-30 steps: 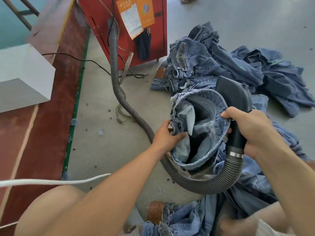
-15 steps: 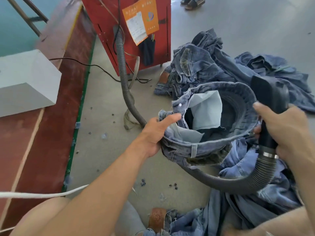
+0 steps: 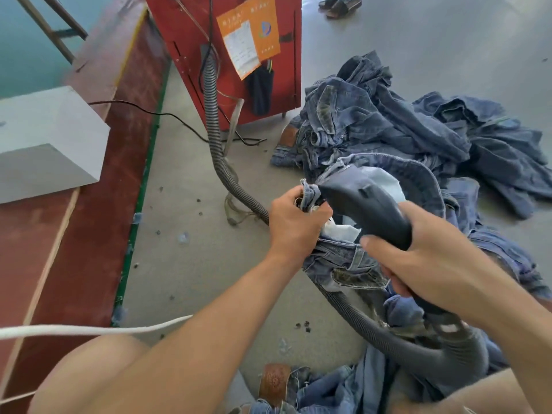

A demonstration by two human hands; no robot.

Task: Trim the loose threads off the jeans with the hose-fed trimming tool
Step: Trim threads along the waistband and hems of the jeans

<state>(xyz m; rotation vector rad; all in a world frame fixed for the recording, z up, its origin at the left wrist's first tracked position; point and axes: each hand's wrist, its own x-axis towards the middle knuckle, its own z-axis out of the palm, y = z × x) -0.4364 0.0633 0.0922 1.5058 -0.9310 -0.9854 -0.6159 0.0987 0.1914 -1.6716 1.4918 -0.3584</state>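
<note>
A pair of blue jeans (image 3: 418, 180) hangs in front of me, waistband open and white pocket lining showing. My left hand (image 3: 294, 225) grips the bunched waistband edge at its left side. My right hand (image 3: 424, 258) grips the handle of the dark grey trimming tool (image 3: 364, 201). The tool's head points left and lies against the denim right above my left hand. Its ribbed grey hose (image 3: 373, 327) loops down under the jeans and runs back to the red machine (image 3: 233, 55).
A heap of blue jeans (image 3: 403, 121) lies on the grey floor behind. More denim with a brown leather patch (image 3: 273, 380) lies by my knees. A red-brown bench (image 3: 98, 174) with a white box (image 3: 44, 138) runs along the left. A white cord (image 3: 89, 330) crosses low left.
My right hand swung the tool from the right side of the waistband across to the left edge. My left hand closed tighter on the bunched denim.
</note>
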